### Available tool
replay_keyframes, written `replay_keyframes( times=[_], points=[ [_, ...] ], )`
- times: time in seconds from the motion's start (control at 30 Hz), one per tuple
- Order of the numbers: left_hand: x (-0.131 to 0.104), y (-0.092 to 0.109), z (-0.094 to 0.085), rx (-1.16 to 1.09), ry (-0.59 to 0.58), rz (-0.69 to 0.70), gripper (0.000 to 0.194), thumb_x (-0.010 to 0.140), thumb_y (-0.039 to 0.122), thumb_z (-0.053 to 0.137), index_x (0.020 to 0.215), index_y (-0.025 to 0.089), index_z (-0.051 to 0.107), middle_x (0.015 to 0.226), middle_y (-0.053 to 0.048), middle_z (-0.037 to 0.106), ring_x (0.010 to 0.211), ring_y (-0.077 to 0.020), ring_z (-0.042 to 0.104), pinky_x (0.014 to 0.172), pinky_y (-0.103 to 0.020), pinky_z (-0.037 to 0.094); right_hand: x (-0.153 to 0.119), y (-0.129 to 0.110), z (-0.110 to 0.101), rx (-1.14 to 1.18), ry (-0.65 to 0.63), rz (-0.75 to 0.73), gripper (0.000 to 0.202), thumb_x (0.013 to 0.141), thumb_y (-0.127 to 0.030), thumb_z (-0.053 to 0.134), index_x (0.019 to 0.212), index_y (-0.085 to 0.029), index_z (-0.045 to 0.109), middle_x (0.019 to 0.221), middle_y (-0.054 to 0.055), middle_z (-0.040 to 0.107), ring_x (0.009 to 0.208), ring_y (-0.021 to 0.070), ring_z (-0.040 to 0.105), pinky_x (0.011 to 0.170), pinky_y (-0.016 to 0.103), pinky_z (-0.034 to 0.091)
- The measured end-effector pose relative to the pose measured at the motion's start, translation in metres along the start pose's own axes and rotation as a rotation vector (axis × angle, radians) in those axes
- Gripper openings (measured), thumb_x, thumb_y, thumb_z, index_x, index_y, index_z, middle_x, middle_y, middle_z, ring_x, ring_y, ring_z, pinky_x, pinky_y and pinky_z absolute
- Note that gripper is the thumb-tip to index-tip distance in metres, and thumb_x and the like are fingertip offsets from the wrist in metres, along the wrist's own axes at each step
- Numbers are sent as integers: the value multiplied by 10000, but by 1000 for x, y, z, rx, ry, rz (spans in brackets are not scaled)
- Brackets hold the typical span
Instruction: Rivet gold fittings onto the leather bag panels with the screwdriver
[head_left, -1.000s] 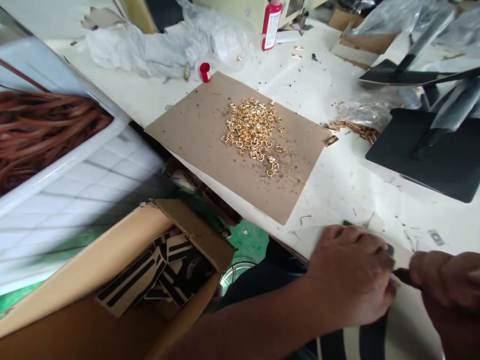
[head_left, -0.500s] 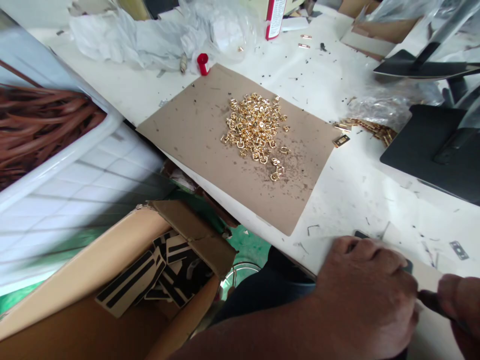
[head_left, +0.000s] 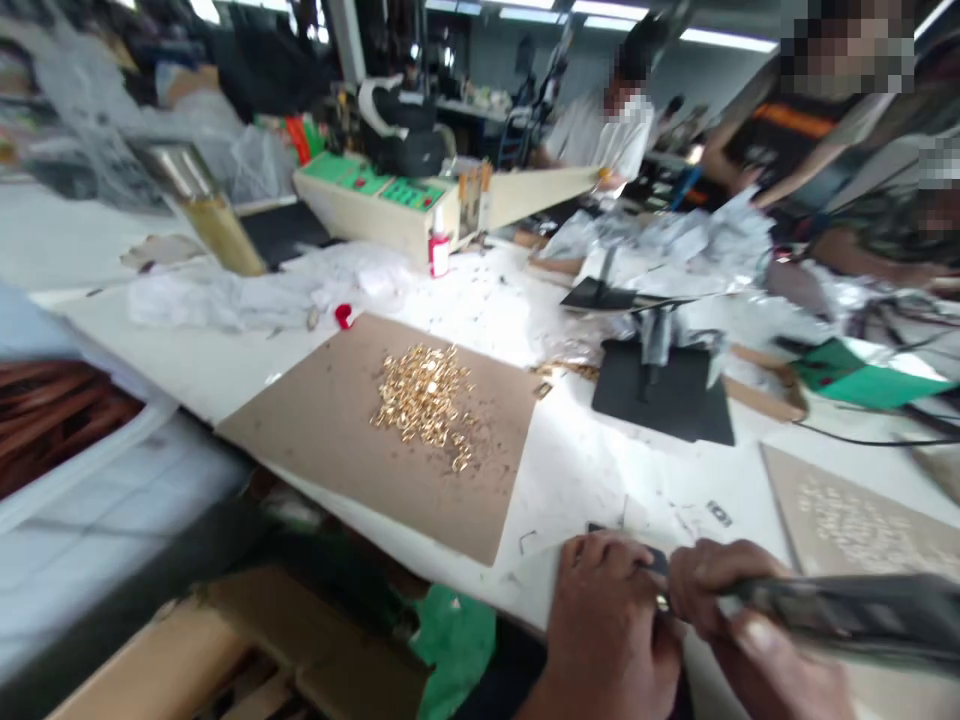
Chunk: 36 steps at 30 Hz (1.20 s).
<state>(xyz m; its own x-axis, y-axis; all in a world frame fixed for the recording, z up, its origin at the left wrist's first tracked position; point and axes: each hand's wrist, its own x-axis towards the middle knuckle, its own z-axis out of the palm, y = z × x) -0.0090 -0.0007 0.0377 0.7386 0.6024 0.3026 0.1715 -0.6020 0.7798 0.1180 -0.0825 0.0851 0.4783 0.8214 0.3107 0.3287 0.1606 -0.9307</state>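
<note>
My left hand (head_left: 607, 610) rests at the table's front edge, fingers curled over a dark flat piece (head_left: 654, 562); its corner shows past the knuckles. Close beside it, my right hand (head_left: 739, 610) is closed around a dark, thick-bodied screwdriver-like tool (head_left: 855, 612), which extends to the right and is blurred. A small shiny bit (head_left: 662, 602) shows between the two hands; what it belongs to cannot be made out. A heap of small gold buckle-like fittings (head_left: 424, 395) lies to the left on a brown cardboard sheet (head_left: 300, 430).
Black flat panels (head_left: 660, 390) and gold pieces (head_left: 566, 370) lie beyond my hands. At right is another board (head_left: 795, 490) with small pale pieces. A red bottle (head_left: 439, 250) stands before a green-topped machine (head_left: 367, 190). An open carton (head_left: 187, 640) sits below the table edge. People work behind.
The view has tilted up, bringing the room and other people into sight. My right hand and the dark tool now show more fully; my left hand stays on the flat piece.
</note>
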Motion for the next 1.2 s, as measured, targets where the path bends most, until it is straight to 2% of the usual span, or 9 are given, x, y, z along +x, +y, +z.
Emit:
replay_keyframes(
  times=[0.1,0.2,0.37,0.53,0.63,0.7,0.83,0.93,1.2],
  points=[
    [4,-19,17,24,98,74,256,752,247,766,997,275,694,1074,-43,739,1057,-305,656,889,-504,503,8,-5,12,97,1,30,316,940,-522,704,824,-234,645,695,28,560,621,199,550,582,321,475],
    [7,-39,28,80,186,165,310,654,241,756,955,295,701,1045,-59,758,978,-325,687,837,-501,535,11,-7,19,190,54,113,388,877,-572,766,823,-218,617,701,22,563,628,189,537,570,296,468],
    [10,-52,22,272,115,143,406,778,211,673,1146,373,725,1042,-54,792,980,-325,741,808,-470,584,14,-14,30,349,82,129,540,765,-694,798,782,-220,541,673,-8,470,621,171,445,568,292,420],
    [14,-38,13,237,122,208,509,711,228,664,1208,317,727,1048,-87,797,961,-342,762,805,-477,629,18,-23,28,344,81,96,543,766,-675,800,754,-213,516,704,-15,423,662,159,378,604,291,367],
    [16,-21,6,168,133,202,455,785,244,633,1225,295,734,1119,-94,803,1025,-340,768,882,-488,639,22,-31,21,338,87,66,538,769,-664,797,757,-210,509,685,-27,403,652,143,337,595,286,331],
    [19,-12,0,140,105,184,385,837,262,629,1199,311,747,1152,-74,805,1062,-333,769,922,-481,640,24,-36,18,353,98,53,532,757,-654,805,764,-207,517,675,-34,406,645,136,332,587,281,314],
    [25,-5,-8,140,98,173,392,775,283,677,1130,424,763,1098,16,819,1045,-365,781,894,-504,664,28,-43,15,436,83,10,495,757,-604,822,771,-204,531,670,-49,400,638,120,320,578,269,289],
    [25,-1,-8,126,85,125,338,782,281,649,1071,394,782,1070,11,819,1029,-363,785,879,-480,666,27,-45,15,469,69,-20,440,747,-528,840,773,-198,551,675,-52,414,641,116,332,585,262,300],
    [20,16,-10,151,104,122,336,830,253,646,1144,283,761,1117,-47,802,1055,-324,763,903,-455,636,27,-44,14,350,122,128,204,692,-295,715,699,-213,528,625,-59,442,595,114,368,563,254,366]
  ],
)
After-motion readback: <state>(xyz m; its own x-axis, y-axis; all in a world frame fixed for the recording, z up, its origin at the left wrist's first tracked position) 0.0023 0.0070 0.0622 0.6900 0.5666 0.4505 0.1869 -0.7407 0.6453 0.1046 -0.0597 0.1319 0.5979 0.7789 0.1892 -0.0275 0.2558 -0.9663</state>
